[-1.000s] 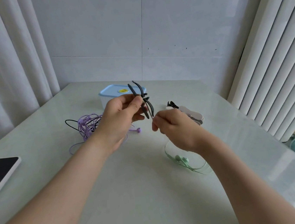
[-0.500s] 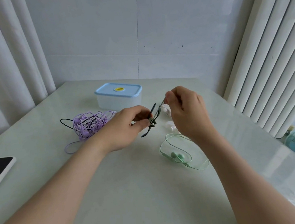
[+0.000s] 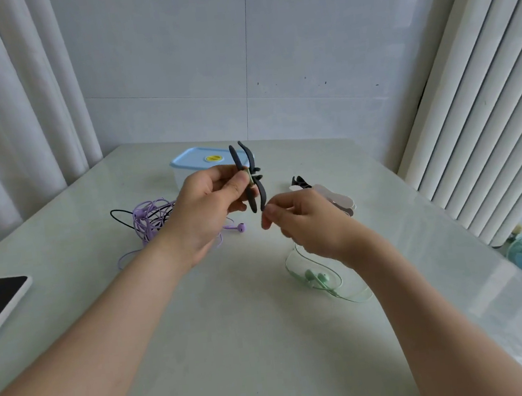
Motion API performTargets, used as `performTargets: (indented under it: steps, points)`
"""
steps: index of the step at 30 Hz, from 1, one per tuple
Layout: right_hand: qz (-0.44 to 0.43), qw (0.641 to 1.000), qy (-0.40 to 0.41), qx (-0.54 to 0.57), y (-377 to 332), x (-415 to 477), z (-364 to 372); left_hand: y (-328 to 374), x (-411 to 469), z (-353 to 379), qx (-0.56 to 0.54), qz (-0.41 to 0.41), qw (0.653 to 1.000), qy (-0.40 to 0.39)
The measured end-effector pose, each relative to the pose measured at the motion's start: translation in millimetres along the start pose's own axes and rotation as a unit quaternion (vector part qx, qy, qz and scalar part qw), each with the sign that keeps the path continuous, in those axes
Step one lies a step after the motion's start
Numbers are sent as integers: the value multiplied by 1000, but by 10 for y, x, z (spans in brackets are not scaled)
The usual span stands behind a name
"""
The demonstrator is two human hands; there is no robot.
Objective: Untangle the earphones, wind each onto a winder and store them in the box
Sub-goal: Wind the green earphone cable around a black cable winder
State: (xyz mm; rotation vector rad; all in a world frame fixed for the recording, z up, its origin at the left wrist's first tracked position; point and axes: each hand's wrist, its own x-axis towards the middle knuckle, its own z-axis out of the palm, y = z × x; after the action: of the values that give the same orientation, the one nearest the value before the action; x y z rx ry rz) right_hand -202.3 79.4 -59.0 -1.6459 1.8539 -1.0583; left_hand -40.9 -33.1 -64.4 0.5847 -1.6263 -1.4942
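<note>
One wide-angle view, worn on the person's head, looks forward and down across the tabletop [image 3: 237, 347] toward the tiled wall [image 3: 236, 54] behind its far edge. Both forearms run in from the bottom corners. The left hand [image 3: 211, 200] and right hand [image 3: 304, 222] sit close to the lens, near mid-frame. Curtains [image 3: 15, 111] lean at either side.

Both arms are bare as far up as I can see, left forearm [image 3: 105, 329] and right forearm [image 3: 430, 325] alike. The left hand [image 3: 208, 200] and right hand [image 3: 304, 222] are uncovered too, with slim fingers.
</note>
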Motion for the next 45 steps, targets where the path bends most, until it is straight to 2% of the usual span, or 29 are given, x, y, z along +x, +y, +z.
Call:
performTargets:
  steps: [5, 9, 13, 15, 20, 23, 26, 31, 33, 36, 39, 45]
  points:
    - [-42, 998, -47, -7, -84, -46, 4, -26, 7, 52, -25, -32, 998, 36]
    - [-68, 996, 56, -13, -170, -86, -28, -60, 17, 15, 124, 20, 991, 33]
    - [-74, 985, 152, 17, -197, -87, -62, -90, 2, -25, 340, 76, 937, -40]
    - [-76, 977, 197, 6, -153, -47, -80, -84, -28, -17, 357, 71, 928, -78]
    - [-9, 965, 259, -48, -4, 63, -134, -57, -53, 11, 338, 84, 926, -144]
    - [49, 966, 244, -70, 123, 105, -178, -11, -75, 54, 254, 69, 951, -164]
    - [78, 978, 167, -95, 167, 85, -160, 29, -79, 66, 149, 41, 979, -131]
    - [36, 995, -15, -95, -14, -3, -78, 24, -20, 34, -17, 2, 1000, -27]
    - [5, 995, -65, -75, -62, -29, -13, 18, -19, 47, -32, -21, 999, 3]
    - [-44, 992, -93, -70, -106, -52, 80, -12, -18, 91, -38, -43, 998, 34]
    - [-84, 993, -68, -49, -161, -68, 92, -39, -35, 124, -4, -65, 998, 23]
    - [-96, 990, 95, 49, -185, -50, -55, -34, -69, 128, -2, -108, 991, -76]
